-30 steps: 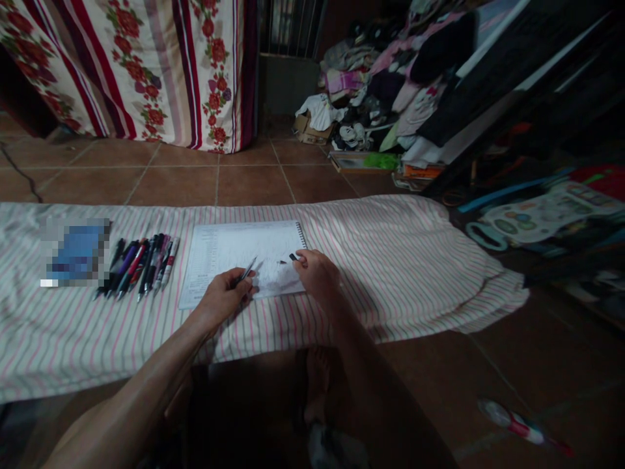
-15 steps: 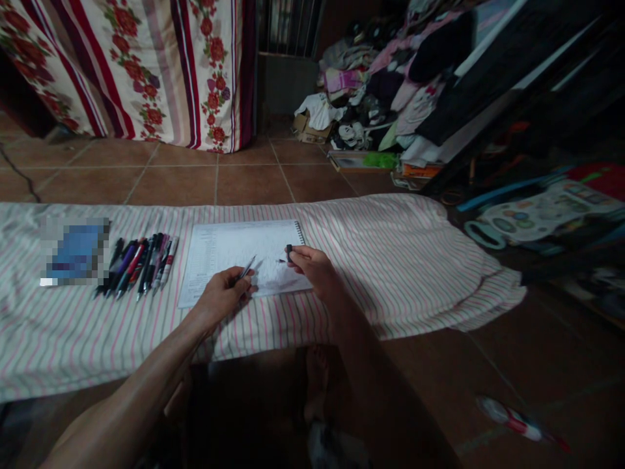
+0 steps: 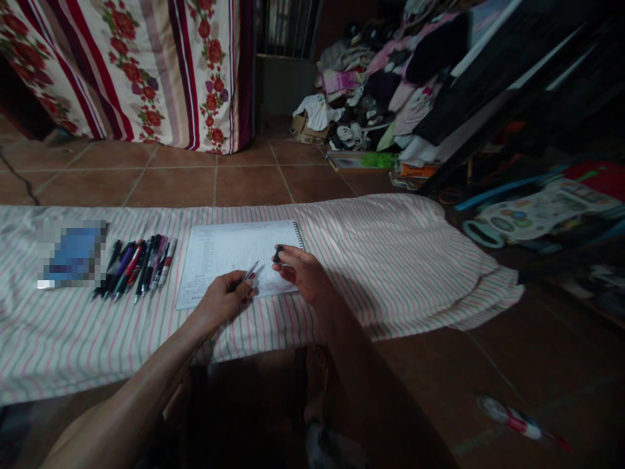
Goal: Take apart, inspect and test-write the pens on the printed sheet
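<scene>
Centrally, just below the middle of the frame, the left hand (image 3: 222,301) has its grip closed around a pen (image 3: 248,273). The pen's pale tip angles up and to the right, toward the other hand, probably so its end is easy to reach. The right hand (image 3: 303,273) pinches a small black piece (image 3: 277,253) between thumb and fingertips. It is raised just above the page and close to the pen's tip but apart from it. What the piece is cannot be told at this size.

Both hands hover over the lower right part of an open spiral notebook (image 3: 229,251). It lies flat on a striped cloth (image 3: 390,260) spread across the tiled floor (image 3: 244,182), which gives a soft, level bed for the paper.

Left of the notebook a row of pens (image 3: 137,264) lies side by side, seemingly lined up for easy picking. A blue blurred item (image 3: 71,254) sits further left.

A floral mattress (image 3: 146,65) stands in the upper left, and a pile of clothes (image 3: 381,85) is at the upper right.
</scene>
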The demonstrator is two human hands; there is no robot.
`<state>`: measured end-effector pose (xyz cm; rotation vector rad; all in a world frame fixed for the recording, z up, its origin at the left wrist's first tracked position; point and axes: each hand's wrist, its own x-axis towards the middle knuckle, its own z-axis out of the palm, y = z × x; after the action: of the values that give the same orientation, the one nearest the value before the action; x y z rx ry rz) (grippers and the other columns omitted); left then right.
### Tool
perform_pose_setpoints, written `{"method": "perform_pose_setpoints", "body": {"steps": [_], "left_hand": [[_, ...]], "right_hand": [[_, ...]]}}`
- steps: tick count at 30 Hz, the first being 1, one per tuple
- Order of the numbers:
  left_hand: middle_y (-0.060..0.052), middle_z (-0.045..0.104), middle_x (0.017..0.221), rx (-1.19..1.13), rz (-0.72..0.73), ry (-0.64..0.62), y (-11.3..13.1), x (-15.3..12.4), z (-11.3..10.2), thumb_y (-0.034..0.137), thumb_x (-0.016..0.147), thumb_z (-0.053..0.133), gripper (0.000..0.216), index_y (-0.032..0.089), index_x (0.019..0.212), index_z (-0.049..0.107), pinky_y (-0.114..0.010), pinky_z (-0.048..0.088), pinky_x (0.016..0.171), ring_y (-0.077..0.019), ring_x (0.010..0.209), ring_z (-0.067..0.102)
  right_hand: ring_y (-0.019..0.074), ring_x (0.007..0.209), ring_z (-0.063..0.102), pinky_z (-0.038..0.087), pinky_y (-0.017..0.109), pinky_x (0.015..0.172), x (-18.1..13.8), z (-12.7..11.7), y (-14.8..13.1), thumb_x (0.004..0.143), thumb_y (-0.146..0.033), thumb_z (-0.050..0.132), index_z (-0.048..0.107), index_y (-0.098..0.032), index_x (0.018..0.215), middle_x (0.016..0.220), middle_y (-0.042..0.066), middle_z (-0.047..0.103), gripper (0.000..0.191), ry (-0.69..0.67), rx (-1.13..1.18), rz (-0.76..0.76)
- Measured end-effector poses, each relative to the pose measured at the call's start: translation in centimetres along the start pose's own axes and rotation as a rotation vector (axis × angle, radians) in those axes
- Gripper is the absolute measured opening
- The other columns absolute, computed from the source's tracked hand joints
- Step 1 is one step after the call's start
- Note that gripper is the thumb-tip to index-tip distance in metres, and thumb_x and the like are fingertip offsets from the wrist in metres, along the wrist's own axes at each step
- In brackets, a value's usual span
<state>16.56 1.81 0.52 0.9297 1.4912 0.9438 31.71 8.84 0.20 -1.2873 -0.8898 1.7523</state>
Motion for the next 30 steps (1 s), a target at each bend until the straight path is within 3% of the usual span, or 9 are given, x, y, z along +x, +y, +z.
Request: {"method": "perform_pose_setpoints", "body": {"steps": [14,30], "left_hand": [[-0.003,0.060,0.062,0.008,0.044,-0.069,-0.28,0.20,0.22,0.037,0.073,0.052,0.026,0.013,0.078,0.061,-0.021,0.031,0.046,-0.0095,0.050,0.047],[-0.001,0.058,0.062,0.007,0.031,-0.066,-0.32,0.25,0.45,0.031,0.075,0.049,0.021,0.013,0.078,0.058,-0.022,0.031,0.049,-0.0079,0.048,0.044]], "right_hand": [[0.0097,0.065,0.063,0.045,0.017,0.055,0.27,0.83,0.69,0.067,-0.027,0.063,0.062,-0.016,0.094,0.072,0.002,0.066,0.029,0.052,-0.131,-0.182],[0.0125,0.069,0.065,0.048,0.020,0.060,0.24,0.97,0.79,0.065,-0.028,0.065,0.062,-0.015,0.092,0.073,0.003,0.068,0.030,0.027,-0.152,-0.199]]}}
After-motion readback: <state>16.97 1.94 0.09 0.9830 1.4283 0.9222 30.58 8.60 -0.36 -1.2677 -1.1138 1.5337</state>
